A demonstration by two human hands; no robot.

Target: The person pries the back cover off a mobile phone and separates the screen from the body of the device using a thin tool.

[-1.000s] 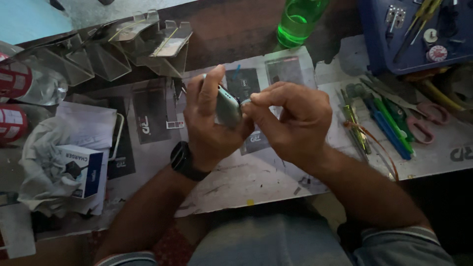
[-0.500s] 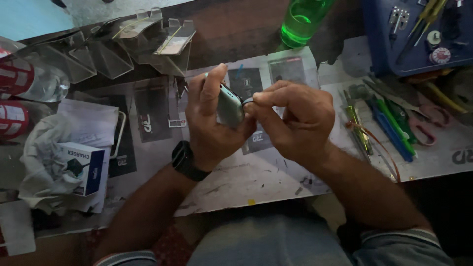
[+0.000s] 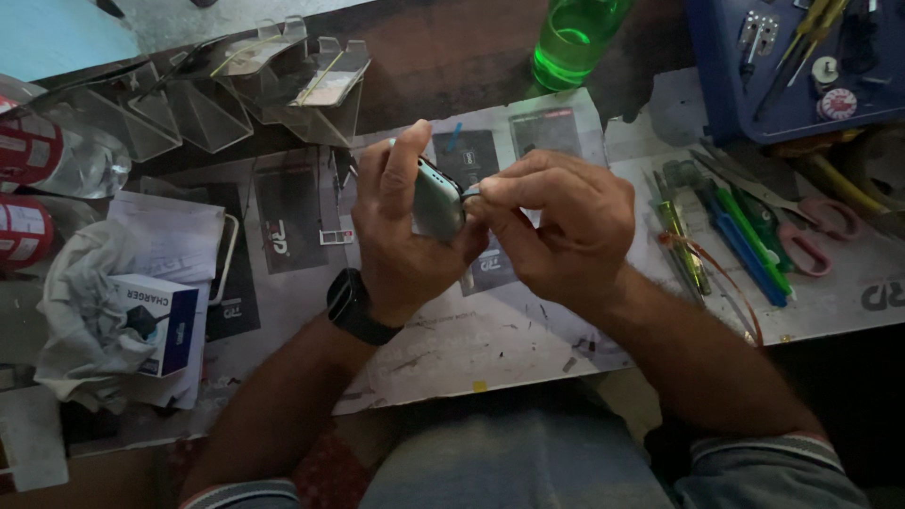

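Phone (image 3: 436, 200) held on edge above the paper-covered bench (image 3: 490, 330), gripped in left hand (image 3: 401, 236), fingers curled tight around its back. Right hand (image 3: 556, 221) pinched narrow on a small tool (image 3: 468, 192), too small to tell what kind, at the side edge. Risk: slip of the tool scratching the frame or jabbing the left palm; loose grip could drop it onto the bench. Versus 1 second ago: hardly changed, phone tilted slightly more, left thumb raised.

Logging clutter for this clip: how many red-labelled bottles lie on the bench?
2. Both lie at the far left edge: one clear bottle behind the crumpled cloth, the other just below it, cut off by the frame. More may be out of view.
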